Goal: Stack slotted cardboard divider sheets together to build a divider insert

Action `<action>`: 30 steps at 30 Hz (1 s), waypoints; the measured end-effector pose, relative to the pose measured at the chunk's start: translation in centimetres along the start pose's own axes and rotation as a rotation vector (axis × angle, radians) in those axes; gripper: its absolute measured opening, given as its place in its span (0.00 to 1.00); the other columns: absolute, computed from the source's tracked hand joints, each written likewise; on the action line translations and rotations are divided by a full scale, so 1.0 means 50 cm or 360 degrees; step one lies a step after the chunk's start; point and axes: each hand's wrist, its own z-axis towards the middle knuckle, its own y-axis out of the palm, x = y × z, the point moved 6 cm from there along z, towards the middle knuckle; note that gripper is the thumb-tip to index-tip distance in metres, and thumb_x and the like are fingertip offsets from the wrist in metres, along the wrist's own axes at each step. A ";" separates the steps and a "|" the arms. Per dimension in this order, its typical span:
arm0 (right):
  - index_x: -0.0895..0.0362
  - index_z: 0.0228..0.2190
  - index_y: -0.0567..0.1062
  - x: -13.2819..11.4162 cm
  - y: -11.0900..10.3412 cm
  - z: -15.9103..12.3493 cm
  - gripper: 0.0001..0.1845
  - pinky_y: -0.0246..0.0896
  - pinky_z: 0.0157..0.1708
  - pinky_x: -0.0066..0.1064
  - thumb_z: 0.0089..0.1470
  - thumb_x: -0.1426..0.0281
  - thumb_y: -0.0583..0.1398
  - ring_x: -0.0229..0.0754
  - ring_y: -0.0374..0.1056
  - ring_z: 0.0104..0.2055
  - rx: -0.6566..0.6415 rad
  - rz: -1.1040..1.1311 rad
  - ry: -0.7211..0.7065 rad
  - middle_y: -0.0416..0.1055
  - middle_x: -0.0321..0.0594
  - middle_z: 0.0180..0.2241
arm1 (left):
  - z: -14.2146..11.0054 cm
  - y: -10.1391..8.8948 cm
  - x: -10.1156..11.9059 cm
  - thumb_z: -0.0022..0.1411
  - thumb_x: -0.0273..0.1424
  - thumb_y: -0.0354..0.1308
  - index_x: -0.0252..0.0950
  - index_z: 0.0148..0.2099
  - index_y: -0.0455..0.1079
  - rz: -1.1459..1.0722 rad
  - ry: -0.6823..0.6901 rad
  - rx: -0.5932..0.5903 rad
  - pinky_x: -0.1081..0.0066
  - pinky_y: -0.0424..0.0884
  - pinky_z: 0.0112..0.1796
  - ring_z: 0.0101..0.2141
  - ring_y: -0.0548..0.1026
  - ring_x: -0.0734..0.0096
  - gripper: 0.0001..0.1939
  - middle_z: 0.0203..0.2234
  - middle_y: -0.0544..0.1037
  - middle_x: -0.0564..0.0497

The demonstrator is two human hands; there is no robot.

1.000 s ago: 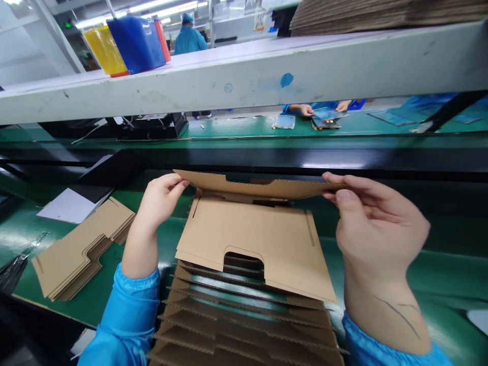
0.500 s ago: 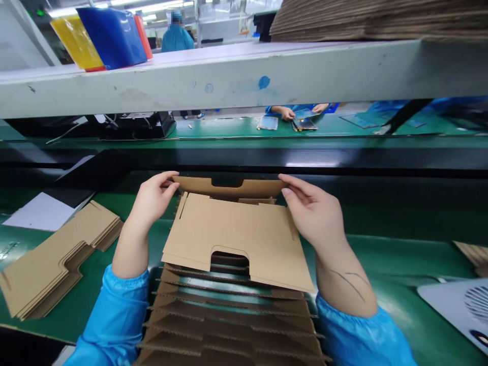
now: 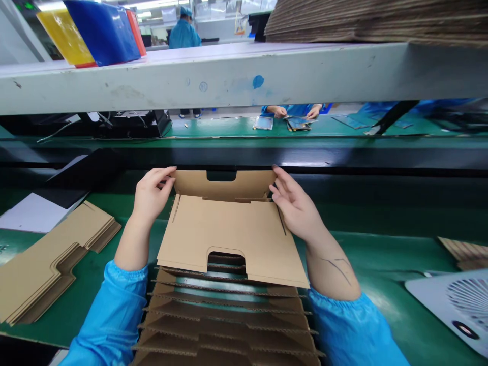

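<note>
A brown cardboard sheet point(image 3: 232, 236) with a cut-out notch lies on a slotted cardboard divider rack point(image 3: 229, 320) in front of me. Its far flap point(image 3: 224, 184), with a hand-hole slot, stands folded upright. My left hand point(image 3: 150, 195) pinches the flap's left end with curled fingers. My right hand point(image 3: 293, 203) holds the flap's right end, fingers pressed against it. Both blue sleeves reach in from below.
A stack of flat cardboard blanks point(image 3: 49, 264) lies at the left on the green bench point(image 3: 381, 254). A white fan housing point(image 3: 457, 305) sits at the right. A white shelf beam point(image 3: 244, 76) spans overhead. Another person's hands point(image 3: 293, 110) work across the line.
The far flap has been folded from nearly flat to upright. My right hand moved inward and down to the flap's right end. The camera view shifted right, revealing the fan housing.
</note>
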 end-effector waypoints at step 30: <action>0.49 0.44 0.90 -0.072 -0.089 -0.041 0.30 0.69 0.30 0.38 0.62 0.38 0.66 0.51 0.81 0.36 0.0100 -0.1072 0.0362 0.85 0.43 0.39 | -0.036 -0.058 0.044 0.76 0.29 0.52 0.40 0.68 0.85 0.0289 -0.0161 -0.0858 0.55 0.85 0.60 0.55 0.89 0.51 0.27 0.56 0.91 0.42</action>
